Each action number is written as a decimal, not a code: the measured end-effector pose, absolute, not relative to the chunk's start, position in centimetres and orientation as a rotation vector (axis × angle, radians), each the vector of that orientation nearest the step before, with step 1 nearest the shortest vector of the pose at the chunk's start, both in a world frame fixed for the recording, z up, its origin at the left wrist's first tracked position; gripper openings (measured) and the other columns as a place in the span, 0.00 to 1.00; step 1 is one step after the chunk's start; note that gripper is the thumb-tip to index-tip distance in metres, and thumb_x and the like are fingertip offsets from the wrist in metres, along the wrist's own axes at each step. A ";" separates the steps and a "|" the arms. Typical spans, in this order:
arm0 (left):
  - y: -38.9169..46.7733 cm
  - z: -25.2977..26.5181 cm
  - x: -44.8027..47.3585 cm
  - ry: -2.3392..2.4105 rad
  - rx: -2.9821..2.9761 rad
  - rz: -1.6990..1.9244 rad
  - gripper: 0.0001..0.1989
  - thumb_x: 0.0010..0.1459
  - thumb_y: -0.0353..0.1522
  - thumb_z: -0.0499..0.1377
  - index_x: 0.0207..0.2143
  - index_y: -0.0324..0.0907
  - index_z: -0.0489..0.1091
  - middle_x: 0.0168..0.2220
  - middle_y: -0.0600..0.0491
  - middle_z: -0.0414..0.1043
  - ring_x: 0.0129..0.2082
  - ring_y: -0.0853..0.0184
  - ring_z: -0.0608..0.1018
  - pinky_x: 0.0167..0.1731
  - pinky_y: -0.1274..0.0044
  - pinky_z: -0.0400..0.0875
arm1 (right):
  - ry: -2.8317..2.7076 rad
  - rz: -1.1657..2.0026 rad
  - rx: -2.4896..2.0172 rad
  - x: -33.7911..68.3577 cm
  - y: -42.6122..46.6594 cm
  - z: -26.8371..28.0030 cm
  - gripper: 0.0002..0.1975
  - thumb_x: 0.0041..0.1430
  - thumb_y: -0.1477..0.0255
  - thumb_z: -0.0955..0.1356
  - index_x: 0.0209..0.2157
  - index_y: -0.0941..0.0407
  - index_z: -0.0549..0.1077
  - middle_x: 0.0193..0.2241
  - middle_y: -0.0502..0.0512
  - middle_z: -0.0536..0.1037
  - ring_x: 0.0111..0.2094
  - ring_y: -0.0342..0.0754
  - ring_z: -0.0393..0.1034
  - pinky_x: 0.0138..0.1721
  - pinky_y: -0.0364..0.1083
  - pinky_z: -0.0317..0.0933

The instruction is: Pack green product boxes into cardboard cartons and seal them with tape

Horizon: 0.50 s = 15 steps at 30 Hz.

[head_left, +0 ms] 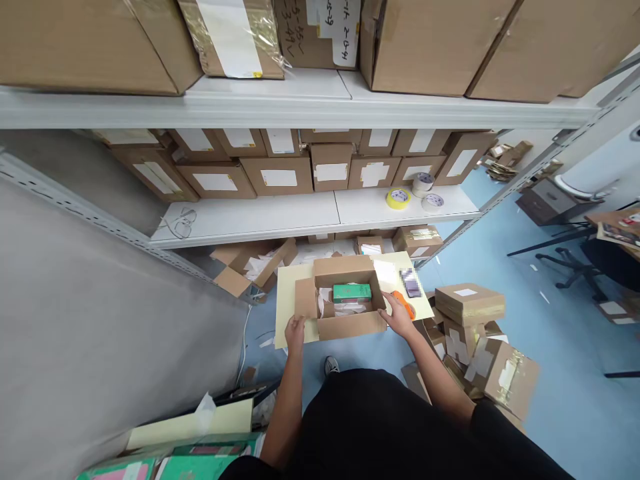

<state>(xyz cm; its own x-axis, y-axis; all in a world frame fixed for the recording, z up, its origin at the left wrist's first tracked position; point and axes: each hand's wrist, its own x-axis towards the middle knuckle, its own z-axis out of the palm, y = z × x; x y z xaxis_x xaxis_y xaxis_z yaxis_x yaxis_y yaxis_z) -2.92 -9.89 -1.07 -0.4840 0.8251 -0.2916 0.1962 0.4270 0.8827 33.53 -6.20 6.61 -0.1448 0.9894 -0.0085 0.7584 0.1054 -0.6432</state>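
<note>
An open cardboard box point(351, 325) sits on a pale yellow board in front of me, its flaps spread outward. Inside lies a green carton point(352, 293) among crumpled white paper point(350, 309). At the box's left side, my left hand point(295, 332) has its fingers closed at the lower corner of the left flap point(305, 298). My right hand point(399, 316) rests against the right side, thumb and fingers apart. Just beyond it, an orange tape dispenser point(404, 305) lies on the board beside a purple item point(411, 283) with a blurred surface.
Labelled cardboard boxes point(286, 176) line the shelf ahead, with tape rolls point(399, 198) and glasses point(183, 223) on it. More boxes point(470, 303) are piled on the floor at right. Another opened box point(235, 280) stands at left. Green packages point(200, 460) lie at lower left.
</note>
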 end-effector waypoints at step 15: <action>-10.2 -0.4 -1.9 1.597 2.081 0.242 0.58 0.40 0.24 0.71 0.73 0.50 0.51 0.78 0.46 0.36 0.75 0.39 0.46 0.68 0.55 0.58 | -1.934 0.978 -1.956 36.0 -7.6 3.9 0.47 0.46 0.84 0.68 0.70 0.57 0.60 0.64 0.70 0.70 0.64 0.62 0.67 0.61 0.60 0.64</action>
